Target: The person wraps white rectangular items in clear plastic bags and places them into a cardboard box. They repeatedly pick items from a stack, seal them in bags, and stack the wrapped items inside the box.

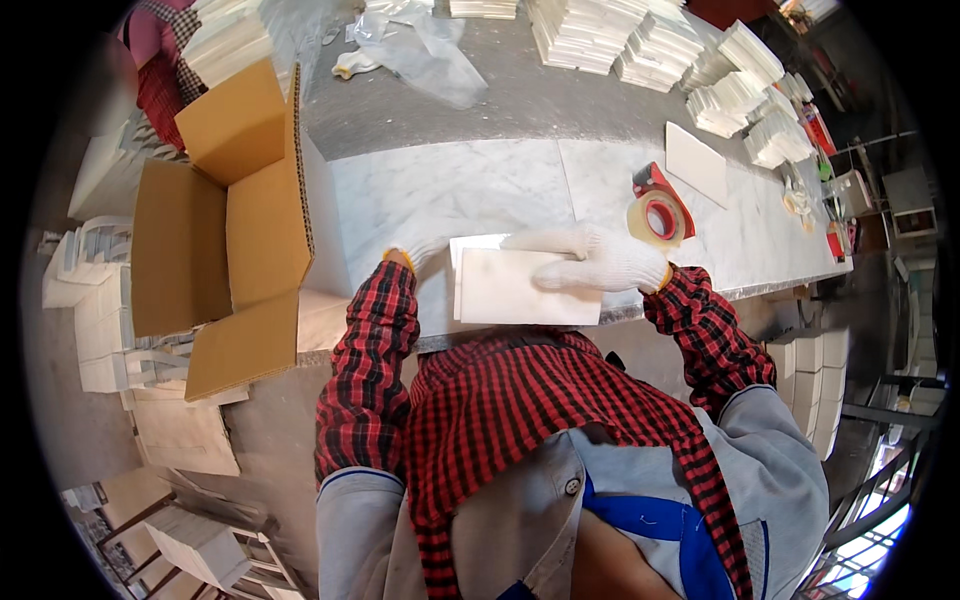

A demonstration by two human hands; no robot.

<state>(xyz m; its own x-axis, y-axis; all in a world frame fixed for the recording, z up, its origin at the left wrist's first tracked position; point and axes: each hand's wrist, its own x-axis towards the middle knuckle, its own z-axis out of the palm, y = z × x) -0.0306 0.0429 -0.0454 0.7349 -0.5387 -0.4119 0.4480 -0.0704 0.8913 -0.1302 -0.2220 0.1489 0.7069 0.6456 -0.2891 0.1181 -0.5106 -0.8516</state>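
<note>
The right hand (600, 262), in a white knitted glove, grips the white slabs (515, 290) from the side away from the carton (268, 240), its thumb across the top face. The left hand (425, 258) is between the slabs and the carton; its fingers are partly hidden, so I cannot tell whether it grips or only steadies.

The slabs, right of the carton, sit at the near edge of the pale worktop (440, 180) and look unevenly lined up; a loosened right grip could let one slide off and chip. Farther from the carton, the tape dispenser (690, 215) is near the right wrist, where an outward swing could knock it. The carton's raised flaps could catch the left sleeve (375, 340).
</note>
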